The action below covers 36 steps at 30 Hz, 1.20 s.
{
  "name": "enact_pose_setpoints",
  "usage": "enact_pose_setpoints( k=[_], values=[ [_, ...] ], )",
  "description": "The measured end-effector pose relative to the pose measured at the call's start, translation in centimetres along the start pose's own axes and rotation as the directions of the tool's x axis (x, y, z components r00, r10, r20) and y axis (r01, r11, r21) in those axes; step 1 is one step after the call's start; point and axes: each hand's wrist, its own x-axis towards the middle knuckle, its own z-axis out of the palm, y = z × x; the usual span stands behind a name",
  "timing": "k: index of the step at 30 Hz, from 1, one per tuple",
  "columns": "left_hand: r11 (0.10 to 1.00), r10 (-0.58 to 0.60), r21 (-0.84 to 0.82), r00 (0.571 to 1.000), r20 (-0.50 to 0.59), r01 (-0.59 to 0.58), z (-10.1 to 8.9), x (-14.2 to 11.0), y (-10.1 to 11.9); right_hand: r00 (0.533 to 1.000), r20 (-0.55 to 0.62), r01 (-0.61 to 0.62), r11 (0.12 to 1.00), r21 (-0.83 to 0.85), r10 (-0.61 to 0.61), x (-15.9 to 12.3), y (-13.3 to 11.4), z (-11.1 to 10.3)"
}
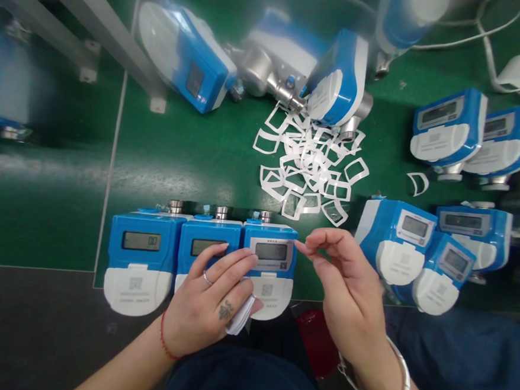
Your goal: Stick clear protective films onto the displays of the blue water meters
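Three blue-and-white water meters stand in a row at the bench's near edge: a left meter (142, 264), a middle meter (212, 230) and a right meter (267, 279). My left hand (217, 293) is closed on a small stack of white labels (240, 316). Its fingers lie over the middle meter and reach the left side of the right one, partly hiding both. A grey label (282, 259) frames the right meter's display. At that label's upper right corner is my right hand (347, 278), fingers drawn together; anything pinched in them is too small to see.
White cut-out label frames (310, 169) lie heaped on the green bench (178, 153). Several more meters (447, 125) stand at right, some with labels. Other meters (198, 66) lie at the back, near metal frame legs (119, 42). A white cable (467, 40) runs at back right.
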Motion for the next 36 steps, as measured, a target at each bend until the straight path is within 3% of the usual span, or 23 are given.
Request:
enact_pose_setpoints(
  k=[11, 16, 19, 36],
  values=[
    [1.000, -0.001, -0.028, 1.000, 0.012, 0.002, 0.1, -0.2, -0.2, 0.998, 0.065, 0.019, 0.999, -0.045, -0.016, 1.0, -0.3, -0.3],
    [1.000, -0.001, -0.028, 1.000, 0.008, 0.001, 0.1, -0.2, -0.2, 0.986, -0.003, 0.162, 0.961, -0.225, -0.167, 0.8, -0.5, 0.1],
    [1.000, -0.003, -0.026, 1.000, 0.006, 0.003, 0.1, -0.1, -0.2, 0.974, 0.019, 0.219, 0.920, -0.326, -0.225, 0.6, -0.3, 0.3],
    [1.000, -0.002, -0.030, 1.000, 0.007, 0.003, 0.2, -0.4, -0.4, 0.972, 0.078, 0.236, 0.889, -0.393, -0.223, 1.1, -0.5, 0.4]
  ],
)
